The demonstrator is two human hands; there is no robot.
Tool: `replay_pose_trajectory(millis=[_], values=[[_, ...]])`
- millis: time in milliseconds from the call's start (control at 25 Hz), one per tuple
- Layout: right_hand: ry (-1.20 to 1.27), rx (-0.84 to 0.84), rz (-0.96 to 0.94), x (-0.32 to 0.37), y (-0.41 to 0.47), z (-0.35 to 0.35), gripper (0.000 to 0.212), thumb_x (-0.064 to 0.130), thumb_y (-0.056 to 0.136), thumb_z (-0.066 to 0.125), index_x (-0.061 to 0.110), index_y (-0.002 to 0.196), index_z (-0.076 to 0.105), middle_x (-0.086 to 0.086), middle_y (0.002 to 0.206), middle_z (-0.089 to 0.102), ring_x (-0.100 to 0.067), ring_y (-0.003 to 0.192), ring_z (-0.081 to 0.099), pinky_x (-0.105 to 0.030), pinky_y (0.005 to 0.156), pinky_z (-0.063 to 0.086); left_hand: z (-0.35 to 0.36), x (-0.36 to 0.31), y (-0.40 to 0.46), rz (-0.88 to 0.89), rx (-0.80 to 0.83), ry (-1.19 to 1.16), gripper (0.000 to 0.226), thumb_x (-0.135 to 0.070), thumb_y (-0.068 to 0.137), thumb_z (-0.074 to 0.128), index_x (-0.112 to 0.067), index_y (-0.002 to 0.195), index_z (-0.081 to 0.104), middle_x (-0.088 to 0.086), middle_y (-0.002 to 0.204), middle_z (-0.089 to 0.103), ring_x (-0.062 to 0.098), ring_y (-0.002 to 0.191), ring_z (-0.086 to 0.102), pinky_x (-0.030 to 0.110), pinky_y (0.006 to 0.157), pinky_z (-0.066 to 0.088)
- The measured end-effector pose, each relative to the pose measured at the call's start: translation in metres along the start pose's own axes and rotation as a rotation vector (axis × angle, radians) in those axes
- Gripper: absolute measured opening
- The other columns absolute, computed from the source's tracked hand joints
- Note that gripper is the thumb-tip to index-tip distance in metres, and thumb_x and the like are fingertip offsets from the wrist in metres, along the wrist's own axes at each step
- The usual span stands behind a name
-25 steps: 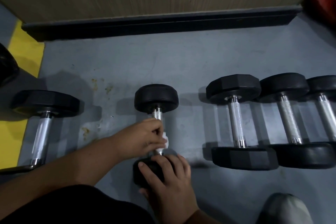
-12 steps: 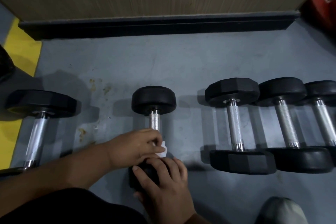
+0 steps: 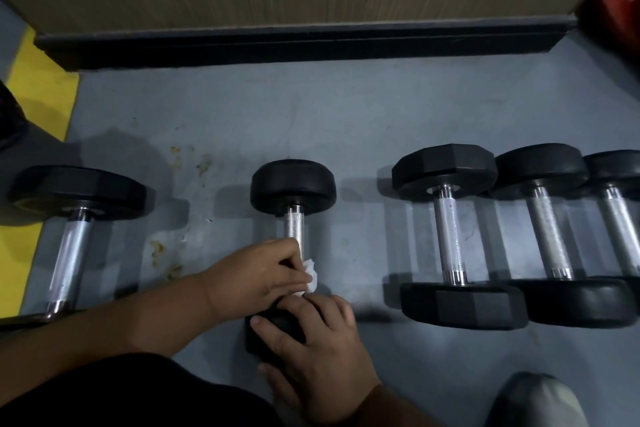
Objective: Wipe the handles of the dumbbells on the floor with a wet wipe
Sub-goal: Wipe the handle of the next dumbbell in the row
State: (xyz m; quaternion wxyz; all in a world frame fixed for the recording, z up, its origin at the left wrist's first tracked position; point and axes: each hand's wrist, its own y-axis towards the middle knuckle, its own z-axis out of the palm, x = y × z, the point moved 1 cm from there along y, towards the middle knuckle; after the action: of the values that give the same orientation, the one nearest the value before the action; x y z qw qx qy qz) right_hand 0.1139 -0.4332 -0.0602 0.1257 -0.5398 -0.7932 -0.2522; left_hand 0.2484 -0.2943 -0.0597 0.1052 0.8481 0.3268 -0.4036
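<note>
A small black dumbbell point(image 3: 293, 185) with a knurled chrome handle point(image 3: 295, 229) lies on the grey floor in the middle. My left hand point(image 3: 256, 274) wraps a white wet wipe point(image 3: 310, 274) around the near end of that handle. My right hand point(image 3: 318, 357) grips the dumbbell's near black head point(image 3: 258, 334), which is mostly hidden under the fingers. A larger dumbbell point(image 3: 71, 246) lies to the left. To the right lie a hex dumbbell point(image 3: 450, 239) and two round-headed dumbbells point(image 3: 550, 236) point(image 3: 620, 229) side by side.
A dark baseboard point(image 3: 304, 42) under a wooden wall panel runs along the back. A yellow floor stripe point(image 3: 41, 87) lies at far left, a red object point(image 3: 620, 0) at top right. A shoe toe point(image 3: 536, 402) shows at bottom right, my dark-clothed knee point(image 3: 121, 392) at bottom left.
My left hand with the wipe has slid down the handle toward the near head, baring more of the chrome. My right hand stays on the near head.
</note>
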Motion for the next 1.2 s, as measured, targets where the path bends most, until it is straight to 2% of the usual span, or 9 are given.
replay_pose_trajectory(millis=[120,320,520,680,800,880,1000,1080,1200], values=[[-0.013,0.008,-0.015,-0.005,-0.004,0.001,0.06,0.049,0.082,0.07,0.035,0.14,0.057,-0.005,0.131,0.061,-0.028,0.108,0.06,-0.044,0.09,0.045,-0.005,-0.002,0.006,0.051,0.049,0.025,0.012,-0.026,0.093,0.067,-0.016,0.089,0.064,-0.014,0.088,0.056,-0.005,0.083,0.057,0.012,0.074,0.044],[-0.04,-0.006,-0.025,-0.001,-0.002,0.004,0.058,0.052,0.081,0.072,0.036,0.136,0.06,-0.004,0.127,0.063,-0.027,0.104,0.062,-0.046,0.089,0.047,-0.014,0.005,0.019,-0.038,-0.106,0.012,0.016,-0.022,0.091,0.069,-0.006,0.091,0.07,-0.013,0.089,0.055,-0.003,0.08,0.056,0.009,0.076,0.043],[-0.048,-0.012,-0.034,0.002,-0.001,0.006,0.056,0.053,0.081,0.072,0.037,0.134,0.061,-0.004,0.129,0.063,-0.026,0.106,0.061,-0.044,0.088,0.047,0.001,0.004,-0.005,-0.042,-0.067,-0.054,0.024,-0.035,0.088,0.07,-0.014,0.083,0.059,-0.007,0.085,0.063,0.012,0.079,0.065,0.034,0.073,0.053],[-0.042,0.007,-0.021,0.007,0.005,0.005,0.056,0.052,0.076,0.073,0.039,0.13,0.063,-0.002,0.126,0.064,-0.025,0.103,0.062,-0.044,0.088,0.047,-0.009,0.005,0.006,-0.039,-0.059,-0.061,0.02,-0.03,0.089,0.07,-0.015,0.084,0.058,-0.009,0.083,0.063,0.01,0.081,0.067,0.033,0.073,0.055],[-0.014,0.01,-0.008,0.012,0.009,0.006,0.052,0.05,0.074,0.074,0.041,0.124,0.065,-0.002,0.123,0.066,-0.026,0.101,0.063,-0.045,0.087,0.047,-0.01,0.013,0.013,-0.059,-0.128,0.005,0.017,-0.027,0.09,0.07,-0.01,0.088,0.068,-0.011,0.088,0.055,0.002,0.083,0.061,0.021,0.075,0.05],[-0.021,0.021,-0.011,0.015,0.011,0.008,0.049,0.05,0.075,0.073,0.042,0.122,0.066,-0.001,0.123,0.066,-0.025,0.101,0.063,-0.044,0.087,0.047,-0.007,0.016,0.004,-0.122,-0.139,-0.133,0.017,-0.024,0.088,0.073,-0.009,0.087,0.066,-0.009,0.087,0.058,0.002,0.081,0.061,0.02,0.077,0.048],[-0.025,0.044,-0.01,0.018,0.012,0.006,0.047,0.05,0.074,0.072,0.042,0.121,0.067,-0.001,0.125,0.066,-0.025,0.102,0.063,-0.041,0.087,0.046,0.002,0.016,-0.013,-0.34,-0.037,-0.49,0.029,-0.035,0.081,0.077,-0.012,0.084,0.06,0.002,0.088,0.067,0.02,0.085,0.066,0.043,0.082,0.053],[-0.021,0.058,0.002,0.019,0.012,0.006,0.049,0.049,0.072,0.072,0.042,0.121,0.067,-0.001,0.125,0.066,-0.025,0.103,0.063,-0.041,0.089,0.044,0.0,0.016,-0.01,-0.3,0.058,-0.409,0.028,-0.039,0.085,0.074,-0.016,0.082,0.058,0.002,0.089,0.066,0.023,0.086,0.067,0.046,0.08,0.055],[-0.018,0.056,0.014,0.019,0.012,0.008,0.049,0.048,0.074,0.072,0.044,0.122,0.065,0.0,0.124,0.065,-0.025,0.103,0.063,-0.043,0.091,0.045,-0.016,0.014,0.011,-0.106,-0.031,-0.2,0.018,-0.031,0.088,0.072,-0.019,0.081,0.06,-0.007,0.088,0.063,0.008,0.087,0.067,0.031,0.078,0.054]])
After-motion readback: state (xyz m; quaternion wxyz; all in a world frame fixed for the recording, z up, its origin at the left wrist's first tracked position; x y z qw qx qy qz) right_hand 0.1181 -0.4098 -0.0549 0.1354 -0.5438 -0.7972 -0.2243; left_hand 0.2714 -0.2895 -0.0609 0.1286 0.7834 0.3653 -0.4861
